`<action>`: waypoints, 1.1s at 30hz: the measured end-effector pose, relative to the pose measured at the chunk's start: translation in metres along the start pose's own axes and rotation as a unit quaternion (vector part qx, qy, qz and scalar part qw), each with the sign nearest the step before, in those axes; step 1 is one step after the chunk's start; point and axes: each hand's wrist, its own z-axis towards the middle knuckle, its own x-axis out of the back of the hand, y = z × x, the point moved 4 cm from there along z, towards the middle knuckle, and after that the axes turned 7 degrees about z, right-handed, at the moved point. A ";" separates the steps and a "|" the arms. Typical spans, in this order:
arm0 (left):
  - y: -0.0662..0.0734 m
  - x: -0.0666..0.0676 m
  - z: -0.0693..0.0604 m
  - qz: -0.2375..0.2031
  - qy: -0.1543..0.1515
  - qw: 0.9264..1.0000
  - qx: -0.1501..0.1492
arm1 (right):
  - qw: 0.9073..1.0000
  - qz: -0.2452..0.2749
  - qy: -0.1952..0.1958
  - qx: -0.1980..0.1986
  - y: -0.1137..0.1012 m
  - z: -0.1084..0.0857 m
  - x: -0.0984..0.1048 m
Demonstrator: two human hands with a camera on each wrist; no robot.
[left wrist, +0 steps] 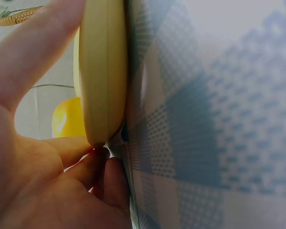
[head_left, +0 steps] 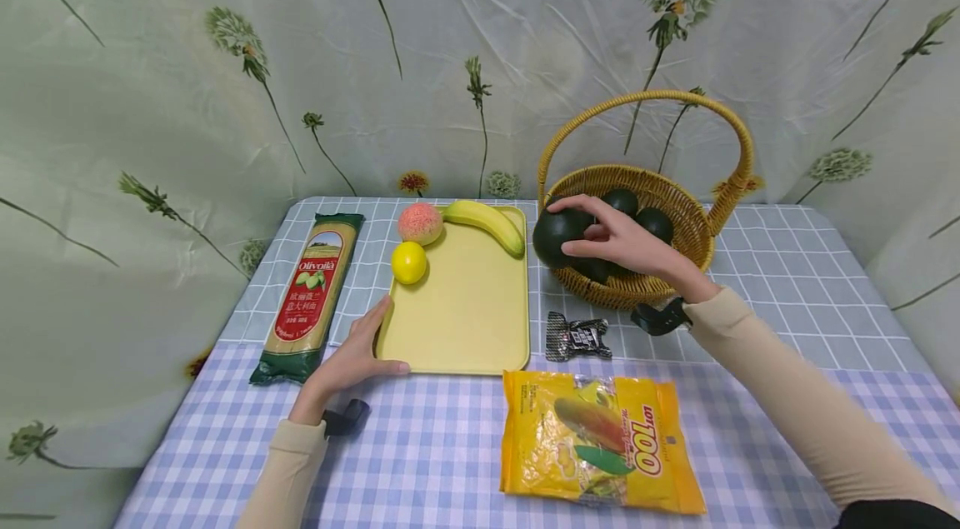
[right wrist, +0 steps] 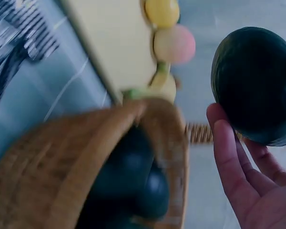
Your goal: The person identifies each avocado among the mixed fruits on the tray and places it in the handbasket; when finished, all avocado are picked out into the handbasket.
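My right hand point(head_left: 611, 242) grips a dark green avocado point(head_left: 557, 236) between thumb and fingers, over the left rim of the wicker basket point(head_left: 686, 250). The right wrist view shows the avocado point(right wrist: 250, 86) raised clear of the basket point(right wrist: 52, 157), whose wall is blurred. More avocados point(head_left: 655, 224) lie inside. At the near left corner of the yellow tray point(head_left: 457, 337), my left hand point(head_left: 358, 356) holds the edge, its thumb along the front side and its fingers at the left side. A lemon point(head_left: 408, 262), a peach point(head_left: 420, 223) and a banana point(head_left: 486, 224) lie at the tray's far part.
A green and red pasta packet point(head_left: 309, 296) lies left of the tray. To the tray's right is a small black wrapped packet point(head_left: 576, 337), and a yellow candy bag point(head_left: 600, 441) lies in front. The basket's tall handle point(head_left: 645, 96) arches up near the back cloth.
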 end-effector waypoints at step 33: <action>-0.002 -0.002 0.001 0.005 0.001 1.000 -0.001 | 0.954 -0.239 0.125 -0.130 0.058 -0.088 0.065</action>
